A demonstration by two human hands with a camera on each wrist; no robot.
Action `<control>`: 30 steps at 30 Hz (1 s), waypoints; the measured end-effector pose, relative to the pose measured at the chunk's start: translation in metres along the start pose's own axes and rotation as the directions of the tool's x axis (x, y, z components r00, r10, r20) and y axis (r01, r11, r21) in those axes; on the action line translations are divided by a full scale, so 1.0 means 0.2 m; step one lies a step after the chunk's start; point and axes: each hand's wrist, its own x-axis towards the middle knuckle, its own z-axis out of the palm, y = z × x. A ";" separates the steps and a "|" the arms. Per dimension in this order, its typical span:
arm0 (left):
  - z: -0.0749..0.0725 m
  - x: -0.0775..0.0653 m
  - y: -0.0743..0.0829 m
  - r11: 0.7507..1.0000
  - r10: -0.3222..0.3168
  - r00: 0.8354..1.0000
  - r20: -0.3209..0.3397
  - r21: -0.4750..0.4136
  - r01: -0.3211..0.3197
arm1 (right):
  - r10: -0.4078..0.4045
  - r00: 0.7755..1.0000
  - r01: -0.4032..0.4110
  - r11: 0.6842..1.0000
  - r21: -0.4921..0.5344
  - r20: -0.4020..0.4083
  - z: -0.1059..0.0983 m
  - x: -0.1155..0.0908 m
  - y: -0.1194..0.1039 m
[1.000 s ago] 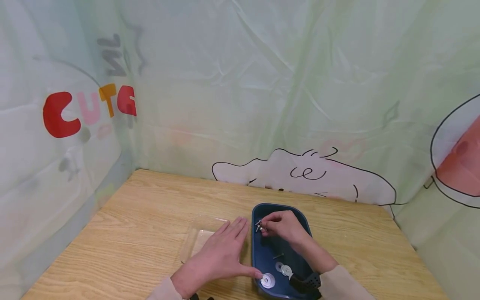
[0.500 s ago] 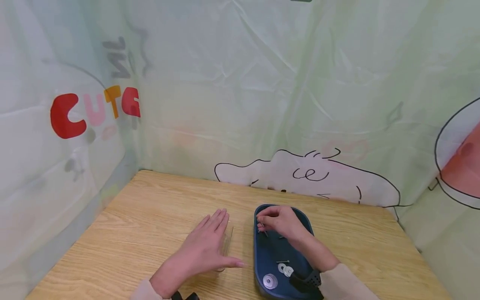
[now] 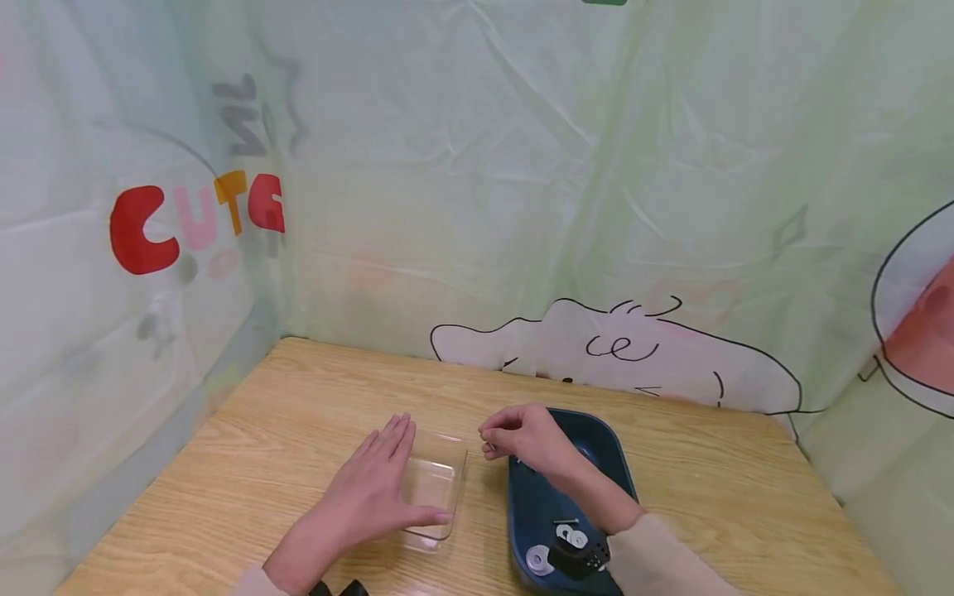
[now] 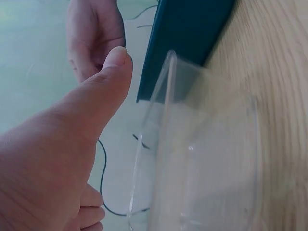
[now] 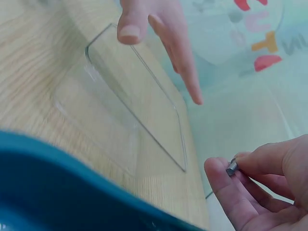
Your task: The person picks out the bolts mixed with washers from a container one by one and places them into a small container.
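My right hand (image 3: 532,443) pinches a small silver metal screw (image 5: 232,167) between thumb and fingertips. It is over the left rim of the dark blue tray (image 3: 532,501), with its fingertips past the rim toward the clear plastic box. That open-topped box (image 3: 436,501) sits on the table left of the tray. My left hand (image 3: 365,492), fingers straight and thumb spread, hovers above the box's left part and hides some of it. Seen from the left wrist, the thumb (image 4: 115,60) is above the rim of the box.
In the tray's near end lie white and silvery washers (image 3: 538,560) and another screw (image 3: 566,521). A black wrist strap (image 3: 577,559) covers part of the tray there. The wooden table (image 3: 715,497) ends at a printed curtain (image 3: 447,207) behind and at the sides.
The right hand has risen from the tray's far left corner and moved left with a screw in its fingers. My left hand has moved left, from beside the tray to over the box.
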 end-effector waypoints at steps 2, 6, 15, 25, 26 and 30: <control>0.00 -0.01 -0.02 1.000 -0.006 1.000 0.003 0.002 0.006 | -0.004 1.000 0.004 1.000 0.006 0.013 0.03 0.01 -0.01; 0.01 -0.03 -0.04 1.000 -0.013 1.000 0.011 -0.005 0.013 | -0.006 0.999 0.006 1.000 -0.001 0.035 0.08 0.03 -0.03; 0.03 -0.05 -0.06 1.000 -0.026 0.999 0.033 0.008 0.026 | -0.007 0.997 0.010 0.999 -0.050 0.071 0.20 0.07 -0.05; 0.03 -0.04 -0.07 0.999 -0.048 0.997 0.058 -0.013 0.049 | -0.068 0.991 0.086 0.983 -0.161 0.117 0.33 0.12 -0.02; 0.03 -0.04 -0.07 0.999 -0.050 0.997 0.060 -0.017 0.051 | -0.071 0.991 0.091 0.980 -0.177 0.118 0.34 0.13 -0.02; 0.03 -0.04 -0.07 0.998 -0.057 0.996 0.065 -0.035 0.059 | -0.068 0.991 0.096 0.962 -0.256 0.119 0.38 0.13 -0.01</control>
